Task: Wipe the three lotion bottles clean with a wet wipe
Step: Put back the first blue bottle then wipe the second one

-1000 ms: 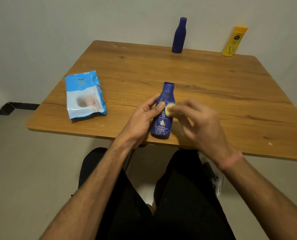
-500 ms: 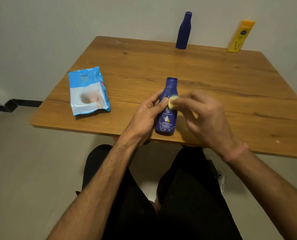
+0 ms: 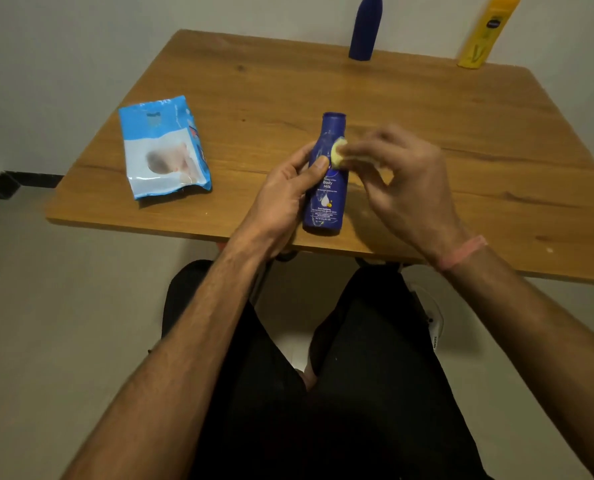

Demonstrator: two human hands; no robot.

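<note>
Fingers (image 3: pixel 357 152) of the right hand (image 3: pixel 406 181) pinch a small folded pale-yellow wet wipe (image 3: pixel 338 154) against the shoulder of a dark-blue plastic lotion bottle labelled "Body Milk" (image 3: pixel 326 188). The left hand (image 3: pixel 285 199) grips the bottle's left flank, thumb across its front. The bottle stands near the front edge of the brown wooden surface (image 3: pixel 461 133), long axis upright between both hands; unwiped label lies directly below the wipe. A slim dark-blue bottle (image 3: pixel 364 29) and a yellow tube (image 3: pixel 485 36) stand well apart at the far edge, nearer the right hand; a blue-and-white wipes packet (image 3: pixel 164 150) lies left.
</note>
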